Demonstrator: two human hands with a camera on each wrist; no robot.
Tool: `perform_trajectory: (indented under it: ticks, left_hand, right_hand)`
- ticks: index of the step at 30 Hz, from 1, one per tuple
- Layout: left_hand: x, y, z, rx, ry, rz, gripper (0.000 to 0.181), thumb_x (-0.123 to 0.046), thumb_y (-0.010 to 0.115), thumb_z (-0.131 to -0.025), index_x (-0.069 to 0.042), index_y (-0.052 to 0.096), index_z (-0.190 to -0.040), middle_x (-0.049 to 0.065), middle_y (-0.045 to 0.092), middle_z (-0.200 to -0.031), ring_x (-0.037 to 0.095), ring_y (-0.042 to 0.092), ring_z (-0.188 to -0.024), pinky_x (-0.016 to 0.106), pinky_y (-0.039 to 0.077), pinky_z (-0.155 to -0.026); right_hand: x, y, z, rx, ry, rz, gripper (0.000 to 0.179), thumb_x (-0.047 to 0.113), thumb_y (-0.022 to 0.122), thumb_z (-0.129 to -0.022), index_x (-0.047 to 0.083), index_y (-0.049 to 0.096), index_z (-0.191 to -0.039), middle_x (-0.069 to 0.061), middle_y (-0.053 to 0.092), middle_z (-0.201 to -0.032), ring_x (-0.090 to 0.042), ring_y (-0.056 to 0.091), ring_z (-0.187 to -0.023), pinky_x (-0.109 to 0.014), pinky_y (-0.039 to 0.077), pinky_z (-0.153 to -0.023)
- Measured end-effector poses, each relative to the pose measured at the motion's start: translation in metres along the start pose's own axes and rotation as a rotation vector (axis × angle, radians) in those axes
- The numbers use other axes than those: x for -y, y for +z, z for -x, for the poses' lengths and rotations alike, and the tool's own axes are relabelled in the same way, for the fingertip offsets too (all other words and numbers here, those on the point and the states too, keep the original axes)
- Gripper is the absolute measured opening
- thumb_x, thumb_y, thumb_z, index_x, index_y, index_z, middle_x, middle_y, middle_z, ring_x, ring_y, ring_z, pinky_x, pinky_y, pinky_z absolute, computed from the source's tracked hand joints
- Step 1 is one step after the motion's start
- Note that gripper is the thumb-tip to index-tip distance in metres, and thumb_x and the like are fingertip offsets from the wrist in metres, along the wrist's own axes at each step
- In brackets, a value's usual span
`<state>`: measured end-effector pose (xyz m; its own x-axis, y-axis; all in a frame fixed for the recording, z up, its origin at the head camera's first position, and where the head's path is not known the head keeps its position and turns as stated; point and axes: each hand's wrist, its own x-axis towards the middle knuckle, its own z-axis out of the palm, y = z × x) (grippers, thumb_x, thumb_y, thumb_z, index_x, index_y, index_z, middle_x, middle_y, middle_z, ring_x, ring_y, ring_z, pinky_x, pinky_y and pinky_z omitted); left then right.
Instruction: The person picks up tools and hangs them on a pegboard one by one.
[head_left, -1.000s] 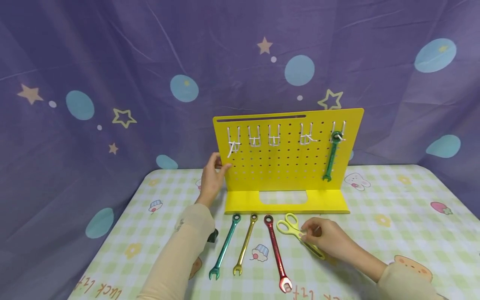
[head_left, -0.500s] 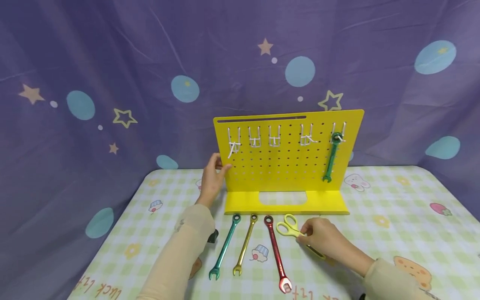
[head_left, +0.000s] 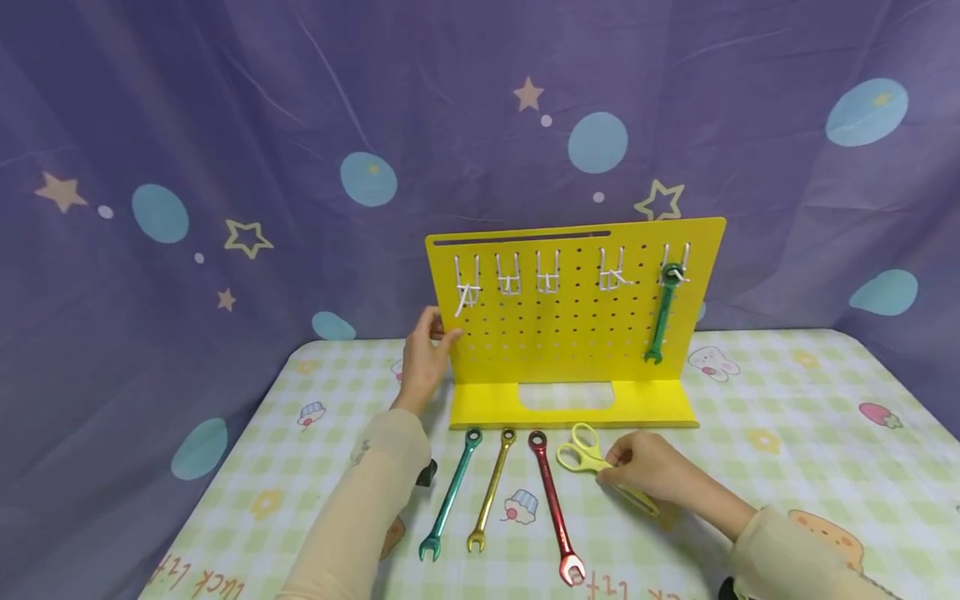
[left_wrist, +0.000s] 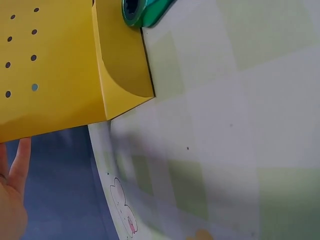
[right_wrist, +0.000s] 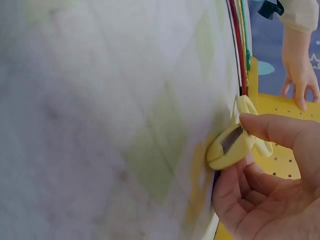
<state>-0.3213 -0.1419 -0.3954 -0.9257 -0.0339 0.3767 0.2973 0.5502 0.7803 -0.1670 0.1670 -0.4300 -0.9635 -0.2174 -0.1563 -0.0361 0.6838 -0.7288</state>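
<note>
My left hand point(head_left: 424, 360) holds the left edge of a yellow pegboard point(head_left: 555, 358), thumb in front and fingers behind. In the left wrist view, fingers point(left_wrist: 20, 162) show at the board's edge. With thumb and fingers, my right hand point(head_left: 651, 468) pinches yellow scissors point(head_left: 584, 461) near their middle. The right wrist view shows the thumb against the scissors point(right_wrist: 235, 150), close to the cloth. A red wrench point(head_left: 553, 504), a gold wrench point(head_left: 491, 492) and a teal wrench point(head_left: 451, 496) lie left of the scissors. A green wrench point(head_left: 663, 317) hangs from the rightmost hook.
Several white hooks point(head_left: 547, 275) line the upper part of the pegboard. A checked tablecloth point(head_left: 750, 392) covers the table, and a patterned purple curtain point(head_left: 480, 100) stands behind it.
My right hand has closed on the scissors, and they have shifted slightly, with the blade end a little to the right. The left hand has stayed at the pegboard's edge.
</note>
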Motion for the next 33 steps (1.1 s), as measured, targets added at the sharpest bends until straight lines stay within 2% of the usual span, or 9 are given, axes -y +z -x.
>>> perform_trajectory:
  ticks: [8, 16, 27, 33]
  left_hand:
    - [-0.002, 0.000, -0.002, -0.022, -0.011, -0.025, 0.028, -0.024, 0.070, -0.092, -0.014, 0.056, -0.114, 0.009, 0.065, -0.102, 0.024, 0.061, -0.097, 0.039, 0.051, -0.084]
    - [0.000, 0.000, -0.003, -0.015, -0.024, -0.019, 0.027, -0.022, 0.071, -0.092, -0.013, 0.056, -0.112, 0.010, 0.065, -0.101, 0.025, 0.061, -0.096, 0.039, 0.050, -0.083]
    - [0.005, 0.003, -0.002, -0.003, -0.003, -0.015, 0.027, -0.022, 0.069, -0.093, -0.013, 0.055, -0.113, 0.010, 0.065, -0.101, 0.025, 0.060, -0.096, 0.038, 0.048, -0.084]
    - [0.004, 0.003, -0.003, -0.011, 0.002, -0.012, 0.027, -0.022, 0.068, -0.093, -0.011, 0.054, -0.114, 0.011, 0.064, -0.101, 0.026, 0.060, -0.096, 0.039, 0.049, -0.084]
  right_hand:
    - [-0.008, -0.011, -0.002, 0.063, -0.059, -0.072, 0.019, 0.021, 0.080, -0.081, 0.006, 0.069, -0.082, 0.001, 0.055, -0.064, -0.013, 0.043, -0.059, -0.022, 0.035, -0.051]
    - [-0.012, -0.021, -0.003, 0.052, -0.107, -0.122, 0.017, 0.020, 0.075, -0.087, 0.005, 0.068, -0.087, 0.002, 0.052, -0.065, -0.011, 0.042, -0.058, -0.021, 0.034, -0.051]
    - [-0.010, -0.024, -0.008, -0.105, -0.120, -0.186, 0.021, 0.020, 0.074, -0.090, 0.002, 0.064, -0.095, -0.002, 0.063, -0.081, -0.016, 0.057, -0.075, -0.024, 0.047, -0.062]
    - [-0.005, -0.026, -0.011, -0.187, -0.126, -0.240, 0.024, 0.020, 0.073, -0.091, -0.001, 0.063, -0.099, -0.004, 0.064, -0.085, -0.016, 0.059, -0.076, -0.025, 0.049, -0.061]
